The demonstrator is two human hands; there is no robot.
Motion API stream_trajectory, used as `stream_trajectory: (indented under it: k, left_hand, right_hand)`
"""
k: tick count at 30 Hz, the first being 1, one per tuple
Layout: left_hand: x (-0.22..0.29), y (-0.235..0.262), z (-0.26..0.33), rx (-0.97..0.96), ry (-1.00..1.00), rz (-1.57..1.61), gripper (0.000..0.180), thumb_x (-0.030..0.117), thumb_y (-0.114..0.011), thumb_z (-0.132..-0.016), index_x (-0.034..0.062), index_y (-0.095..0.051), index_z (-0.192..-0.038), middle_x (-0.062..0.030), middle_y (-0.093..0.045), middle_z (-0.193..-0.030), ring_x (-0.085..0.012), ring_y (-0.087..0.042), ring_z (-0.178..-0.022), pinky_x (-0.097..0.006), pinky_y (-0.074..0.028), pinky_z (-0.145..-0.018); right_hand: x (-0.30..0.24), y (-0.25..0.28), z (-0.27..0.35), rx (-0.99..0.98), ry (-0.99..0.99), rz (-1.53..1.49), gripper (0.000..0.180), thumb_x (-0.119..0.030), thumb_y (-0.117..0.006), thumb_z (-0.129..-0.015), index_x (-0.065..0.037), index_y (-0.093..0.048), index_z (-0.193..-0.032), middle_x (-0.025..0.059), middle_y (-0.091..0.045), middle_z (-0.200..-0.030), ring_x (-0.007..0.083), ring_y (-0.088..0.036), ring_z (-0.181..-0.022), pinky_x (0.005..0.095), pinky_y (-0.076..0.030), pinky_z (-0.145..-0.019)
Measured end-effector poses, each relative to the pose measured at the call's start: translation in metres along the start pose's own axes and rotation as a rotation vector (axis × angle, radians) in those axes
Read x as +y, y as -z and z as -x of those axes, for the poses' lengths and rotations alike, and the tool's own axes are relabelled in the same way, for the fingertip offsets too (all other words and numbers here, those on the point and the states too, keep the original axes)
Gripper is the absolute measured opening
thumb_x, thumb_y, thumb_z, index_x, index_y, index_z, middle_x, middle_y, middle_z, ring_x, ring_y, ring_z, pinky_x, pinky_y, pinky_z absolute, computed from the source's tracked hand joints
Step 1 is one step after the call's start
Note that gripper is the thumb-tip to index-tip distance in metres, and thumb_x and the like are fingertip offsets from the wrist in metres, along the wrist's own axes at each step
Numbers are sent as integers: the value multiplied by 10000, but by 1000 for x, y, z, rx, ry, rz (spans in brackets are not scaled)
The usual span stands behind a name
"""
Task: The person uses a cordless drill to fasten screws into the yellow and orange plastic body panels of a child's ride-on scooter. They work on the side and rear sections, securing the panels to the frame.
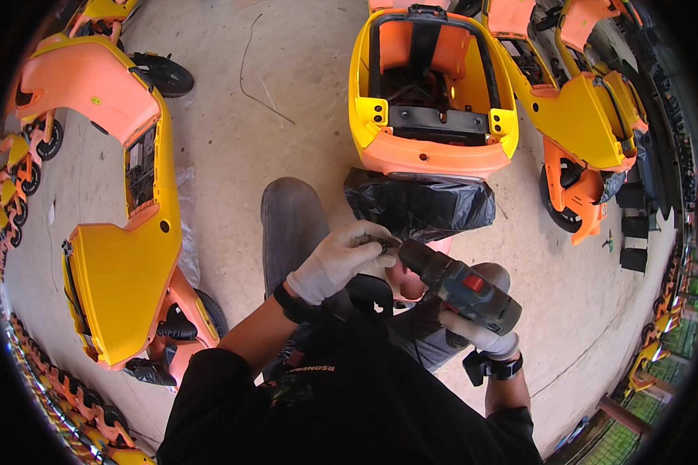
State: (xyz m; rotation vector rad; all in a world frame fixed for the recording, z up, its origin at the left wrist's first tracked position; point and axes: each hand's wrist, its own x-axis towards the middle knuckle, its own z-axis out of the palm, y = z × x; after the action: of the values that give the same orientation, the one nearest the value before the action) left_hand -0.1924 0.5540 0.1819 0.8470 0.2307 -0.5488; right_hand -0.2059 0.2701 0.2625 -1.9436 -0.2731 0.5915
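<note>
A cordless drill [477,298] with a dark body and a red patch lies across my lap, its chuck pointing up and left. My right hand [481,335], in a white glove, is wrapped round its grip. My left hand [341,260], also gloved, has its fingers pinched together right at the drill's tip. Whatever small dark thing they hold there is too small to make out. Just beyond both hands, a black plastic bag [423,203] covers the lower end of a yellow and orange scooter body [438,153], whose top is open onto black inner parts.
Another yellow and orange scooter [124,279] stands close on the left. More scooters [578,124] are at the right and along both rims. A thin wire [244,74] lies on the concrete floor [225,132]. Black boxes [634,226] sit at the far right.
</note>
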Motion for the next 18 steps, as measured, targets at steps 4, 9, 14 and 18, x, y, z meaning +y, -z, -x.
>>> stream_trajectory:
  k: [4, 9, 14, 18]
  left_hand:
    - [-4, 6, -2, -17, 6, 24, 215, 66, -520, -973, -39, -571, -1153, -112, -623, -1099, -159, -613, -1008, -286, -508, -906]
    - [-3, 8, 0, -69, -28, 91, 181, 112, -546, -984, -11, -574, -1114, -108, -629, -1057, -148, -602, -895, -272, -506, -805]
    - [-7, 9, -2, -129, -75, 175, 173, 165, -561, -996, 13, -568, -1078, -104, -633, -1017, -145, -583, -826, -274, -490, -741]
    - [-8, 8, -3, -131, -73, 197, 185, 196, -561, -1003, 21, -567, -1061, -96, -632, -989, -139, -573, -805, -270, -481, -719]
  right_hand:
    - [-11, 4, -6, 30, 139, 107, 269, -54, -795, -699, -68, -693, -947, 36, -663, -859, 178, -639, -770, 313, -505, -691]
    - [-20, 4, -8, 40, 159, 102, 252, -44, -783, -704, -76, -698, -939, 40, -665, -880, 184, -645, -791, 317, -508, -703]
    - [-21, 7, -7, 9, 267, 179, 215, -43, -773, -701, -74, -694, -899, 43, -672, -882, 194, -652, -802, 315, -509, -721]
    - [-30, 5, -9, 56, 194, 128, 187, -79, -768, -683, -82, -689, -853, 44, -675, -827, 221, -648, -746, 342, -491, -690]
